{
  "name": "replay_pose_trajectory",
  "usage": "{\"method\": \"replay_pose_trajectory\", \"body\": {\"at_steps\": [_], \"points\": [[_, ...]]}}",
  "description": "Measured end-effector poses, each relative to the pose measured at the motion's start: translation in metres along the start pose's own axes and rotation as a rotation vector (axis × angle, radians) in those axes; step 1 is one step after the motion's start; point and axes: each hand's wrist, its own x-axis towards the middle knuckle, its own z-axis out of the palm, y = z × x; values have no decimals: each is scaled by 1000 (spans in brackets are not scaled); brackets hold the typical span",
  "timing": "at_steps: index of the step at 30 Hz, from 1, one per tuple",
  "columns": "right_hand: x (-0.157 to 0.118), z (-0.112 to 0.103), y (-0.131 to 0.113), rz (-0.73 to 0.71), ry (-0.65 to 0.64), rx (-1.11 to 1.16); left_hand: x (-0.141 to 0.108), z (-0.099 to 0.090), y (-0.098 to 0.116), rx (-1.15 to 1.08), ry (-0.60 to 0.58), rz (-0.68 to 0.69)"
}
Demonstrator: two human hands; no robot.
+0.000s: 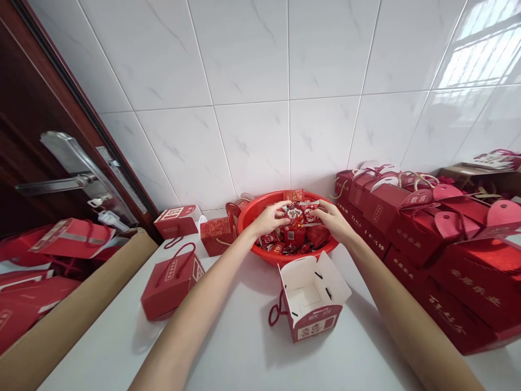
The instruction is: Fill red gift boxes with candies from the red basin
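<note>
1. Wrapped packets [293, 213] lie before the white tiled wall [252, 65], the broadest thing in view.
2. A dark wooden door [24, 108] with a metal handle stands at the left.
3. Under everything runs the white table [228, 336].
4. Stacked red boxes [391, 217], many with cord handles, line the right side, beyond the right forearm.
5. A cardboard carton [101, 277] at the lower left holds more red boxes.
6. Against the wall, the red basket [246, 214] contains the packets, directly between and beneath the two hands.
7. An open box [313, 326], white inside, stands upright just in front of the basket, between the forearms; its dark red cord hangs at its left.
8. A closed red box [169, 288] rests left of the left forearm.
9. The left hand [271, 220] has its thumb and fingers curved at the left edge of a packet; I cannot tell whether they grip it.
10. The right hand [331, 217] reaches its fingertips to packets on the right; its grip is equally unclear.
</note>
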Motion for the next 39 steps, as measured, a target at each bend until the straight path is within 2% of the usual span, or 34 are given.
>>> {"method": "replay_pose_trajectory", "body": {"at_steps": [5, 14, 17, 20, 22, 25, 28, 31, 33, 36, 39], "points": [[0, 0, 1, -58, -16, -6, 3, 1, -1, 39, 67, 41], [1, -4, 3, -110, -110, -31, -2, 4, 10, 138, -9, 33], [1, -5, 3, -104, -89, -39, -7, 6, 17, 189, -85, 1], [1, -5, 3, -111, -29, -75, -10, 11, 23, 236, -215, -125], [2, -5, 4, -123, 22, -91, -12, 17, 28, 344, -298, -147], [4, -6, 6, -154, 108, -66, -12, 31, 38, 605, -427, -51], [7, -7, 8, -161, 158, -4, -8, 51, 48, 832, -485, -32], [9, -8, 10, -155, 179, 24, -2, 70, 54, 989, -482, -98], [9, -8, 11, -164, 184, 20, 5, 82, 53, 1015, -448, -162], [8, -8, 12, -190, 176, -3, 19, 95, 43, 971, -391, -239], [6, -9, 12, -210, 178, -39, 32, 103, 29, 877, -344, -243]]}}
